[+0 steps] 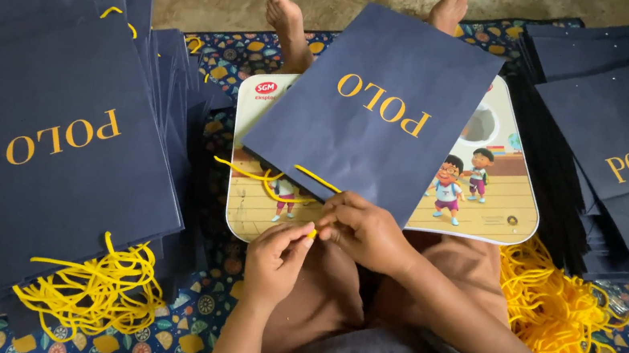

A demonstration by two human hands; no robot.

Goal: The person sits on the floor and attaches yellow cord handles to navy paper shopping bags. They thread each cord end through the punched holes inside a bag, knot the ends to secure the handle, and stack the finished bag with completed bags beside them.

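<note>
Two bare hands are meeting at the lower centre of the frame, seen from above by someone sitting cross-legged on a patterned mat [188, 338]. Starting at the left, a tall stack of finished bags [52, 142] in matte navy paper is lying flat with gold lettering showing, and their yellow cord handles [93, 289] are spilling out toward the bottom left in loose loops, probably set aside there to keep them out of the working space. Moving toward the middle, the left hand [275, 256] is curling nearly closed, its thumb and forefinger pinching the end of a thin yellow cord [273, 182]. Just beside it, touching at the fingertips, the right hand [364, 232] is also closing in a pinch on the same cord, at the bottom edge of a flat navy paper bag [381, 104]. That bag is resting at a tilt on a glossy, rounded cartoon-printed board [489, 199] laid over the knees, seemingly as a firm work surface. At the lower right, a tangled heap of loose yellow cords [564, 306] is lying within easy reach, and at the upper right a stack of cordless navy bags [619, 136] is fanning out.
</note>
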